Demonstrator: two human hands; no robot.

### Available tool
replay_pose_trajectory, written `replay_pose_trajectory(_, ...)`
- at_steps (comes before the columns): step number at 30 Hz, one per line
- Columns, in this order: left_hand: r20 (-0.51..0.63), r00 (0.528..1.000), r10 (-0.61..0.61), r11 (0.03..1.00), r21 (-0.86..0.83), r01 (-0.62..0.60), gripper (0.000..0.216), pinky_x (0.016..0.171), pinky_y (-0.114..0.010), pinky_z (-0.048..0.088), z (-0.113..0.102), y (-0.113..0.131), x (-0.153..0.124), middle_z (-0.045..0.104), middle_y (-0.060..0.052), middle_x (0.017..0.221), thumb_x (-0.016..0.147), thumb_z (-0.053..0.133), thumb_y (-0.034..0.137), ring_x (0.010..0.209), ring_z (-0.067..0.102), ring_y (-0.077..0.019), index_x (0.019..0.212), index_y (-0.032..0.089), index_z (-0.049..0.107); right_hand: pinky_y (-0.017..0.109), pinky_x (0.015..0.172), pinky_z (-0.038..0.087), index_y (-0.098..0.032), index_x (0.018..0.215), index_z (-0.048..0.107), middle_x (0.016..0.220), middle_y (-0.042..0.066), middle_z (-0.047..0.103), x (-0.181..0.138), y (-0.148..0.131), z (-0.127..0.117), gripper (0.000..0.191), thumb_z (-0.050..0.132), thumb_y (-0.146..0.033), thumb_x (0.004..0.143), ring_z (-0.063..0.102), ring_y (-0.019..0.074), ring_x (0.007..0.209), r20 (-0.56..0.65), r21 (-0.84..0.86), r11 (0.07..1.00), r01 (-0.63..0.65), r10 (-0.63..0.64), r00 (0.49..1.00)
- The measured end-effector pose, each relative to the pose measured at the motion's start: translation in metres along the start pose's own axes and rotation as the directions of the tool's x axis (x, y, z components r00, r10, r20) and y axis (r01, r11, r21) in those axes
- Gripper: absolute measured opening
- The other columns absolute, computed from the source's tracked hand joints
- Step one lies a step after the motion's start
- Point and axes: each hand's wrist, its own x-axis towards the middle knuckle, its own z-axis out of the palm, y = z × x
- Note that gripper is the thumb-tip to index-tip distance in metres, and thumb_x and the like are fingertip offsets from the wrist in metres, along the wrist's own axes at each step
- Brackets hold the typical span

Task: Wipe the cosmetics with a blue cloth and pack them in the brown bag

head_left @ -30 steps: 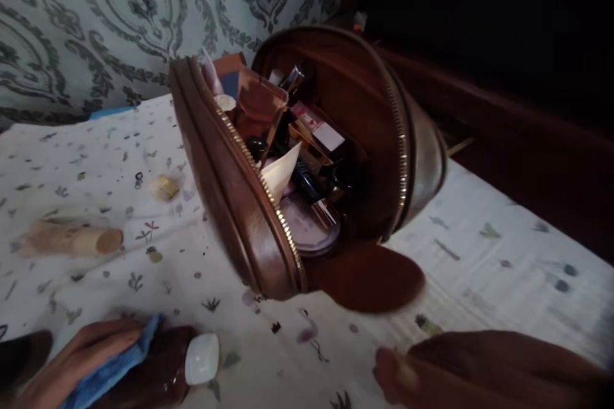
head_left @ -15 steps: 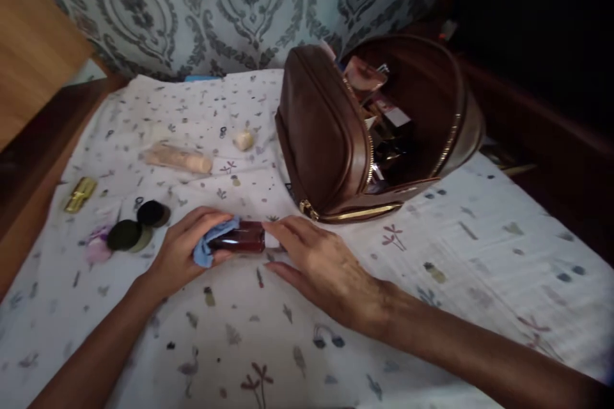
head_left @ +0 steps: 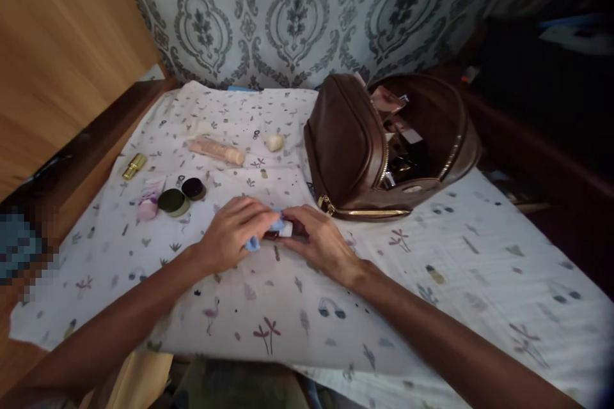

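Observation:
My left hand [head_left: 240, 230] is closed over a small blue cloth [head_left: 252, 243], which is pressed against a dark red bottle [head_left: 271, 236]. Most of the bottle is hidden under the fingers and cloth. At its right end shows a white cap [head_left: 286, 229]. The thumb and fingers of my right hand [head_left: 323, 243] close round this capped end. Both hands are just above the patterned white cloth on the table, in front of an open brown leather bag [head_left: 343, 140].
Left of my hands are a green-lidded jar [head_left: 173, 203], a black-lidded jar [head_left: 194, 189], a pink tube [head_left: 148, 206] and a gold tube [head_left: 134, 166]. Farther back lie a beige tube [head_left: 218, 150] and a small cream-coloured item [head_left: 275, 142]. Several cosmetics fill the bag.
The view has shifted, so the scene sits further right. My left hand and the blue cloth have slid along the bottle towards its cap, and my right hand now grips that end.

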Motion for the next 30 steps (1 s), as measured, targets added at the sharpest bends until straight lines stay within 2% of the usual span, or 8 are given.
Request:
replay_pose_trajectory(3, 0.112, 0.993, 0.049, 0.998, 0.033, -0.053, 0.025, 0.083, -0.037, 0.047, 0.002, 0.0, -0.001, 0.072, -0.009, 0.106, 0.094, 0.047, 0.01, 0.102, 0.062, -0.0232, 0.111, 0.019, 0.062, 0.032, 0.074, 0.056, -0.018, 0.111, 0.065, 0.094, 0.006, 0.069, -0.001, 0.001, -0.002, 0.03, 0.077, -0.024, 0.083, 0.065, 0.0187, 0.078, 0.004, 0.018, 1.0, -0.004, 0.004, 1.0)
replay_pose_trajectory(6, 0.135, 0.991, -0.01, 1.0, 0.017, 0.007, 0.022, 0.083, -0.037, 0.046, 0.0, -0.008, -0.003, 0.072, -0.009, 0.105, 0.094, 0.047, 0.011, 0.097, 0.062, -0.022, 0.106, 0.018, 0.063, 0.03, 0.073, 0.056, -0.019, 0.109, 0.065, 0.094, 0.005, 0.069, -0.001, 0.001, -0.004, 0.025, 0.072, -0.023, 0.085, 0.065, 0.0173, 0.077, 0.022, 0.024, 1.0, -0.008, 0.007, 1.0)
replay_pose_trajectory(15, 0.057, 0.959, -0.279, 0.951, -0.126, 0.284, 0.019, 0.069, -0.026, 0.046, -0.01, -0.034, -0.011, 0.069, -0.002, 0.084, 0.099, 0.046, 0.025, 0.074, 0.062, -0.0142, 0.095, 0.019, 0.063, 0.031, 0.071, 0.056, -0.02, 0.116, 0.062, 0.094, 0.007, 0.07, -0.002, 0.0, -0.011, 0.025, 0.059, -0.033, 0.095, 0.065, 0.0185, 0.077, -0.022, -0.007, 0.998, 0.056, -0.057, 0.998)
replay_pose_trajectory(19, 0.03, 0.947, -0.32, 0.935, -0.151, 0.32, 0.02, 0.07, -0.026, 0.047, -0.008, -0.037, -0.014, 0.07, -0.003, 0.084, 0.1, 0.046, 0.025, 0.074, 0.063, -0.0139, 0.096, 0.018, 0.064, 0.029, 0.07, 0.054, -0.018, 0.115, 0.061, 0.09, 0.007, 0.069, -0.002, -0.005, -0.016, 0.026, 0.049, -0.035, 0.1, 0.064, 0.0176, 0.074, -0.016, 0.001, 0.996, 0.093, -0.093, 0.996)
replay_pose_trajectory(22, -0.089, 0.955, -0.284, 0.956, -0.106, 0.274, 0.019, 0.074, -0.028, 0.05, -0.006, -0.031, -0.013, 0.07, -0.005, 0.088, 0.101, 0.046, 0.024, 0.081, 0.064, -0.0159, 0.099, 0.017, 0.065, 0.029, 0.069, 0.053, -0.017, 0.112, 0.062, 0.086, 0.006, 0.068, -0.001, -0.008, -0.018, 0.028, 0.044, -0.037, 0.103, 0.062, 0.0168, 0.071, -0.029, 0.005, 0.997, 0.074, -0.073, 0.997)
replay_pose_trajectory(25, -0.188, 0.969, -0.162, 0.987, -0.034, 0.159, 0.018, 0.075, -0.03, 0.05, -0.004, -0.017, -0.008, 0.07, -0.005, 0.087, 0.101, 0.046, 0.02, 0.081, 0.062, -0.017, 0.105, 0.017, 0.064, 0.028, 0.066, 0.052, -0.017, 0.108, 0.064, 0.079, 0.004, 0.067, 0.0, -0.01, -0.018, 0.033, 0.043, -0.043, 0.103, 0.061, 0.016, 0.067, -0.037, 0.024, 0.999, 0.023, -0.023, 0.999)
replay_pose_trajectory(27, -0.183, 0.982, -0.047, 0.998, 0.019, 0.051, 0.019, 0.078, -0.033, 0.05, -0.002, -0.006, -0.005, 0.072, -0.006, 0.092, 0.102, 0.046, 0.018, 0.087, 0.063, -0.0188, 0.111, 0.017, 0.062, 0.028, 0.065, 0.051, -0.017, 0.106, 0.066, 0.077, 0.003, 0.066, 0.0, -0.009, -0.016, 0.036, 0.044, -0.046, 0.102, 0.06, 0.016, 0.067, -0.042, 0.048, 0.999, 0.016, -0.014, 0.999)
replay_pose_trajectory(30, -0.076, 0.994, 0.073, 0.992, 0.111, -0.064, 0.022, 0.086, -0.036, 0.05, 0.003, 0.004, -0.001, 0.073, -0.009, 0.109, 0.103, 0.045, 0.02, 0.103, 0.064, -0.0219, 0.122, 0.018, 0.057, 0.028, 0.064, 0.051, -0.017, 0.105, 0.067, 0.077, 0.004, 0.067, 0.0, -0.007, -0.013, 0.039, 0.047, -0.05, 0.101, 0.06, 0.0163, 0.067, -0.054, 0.089, 0.996, 0.015, -0.011, 0.998)
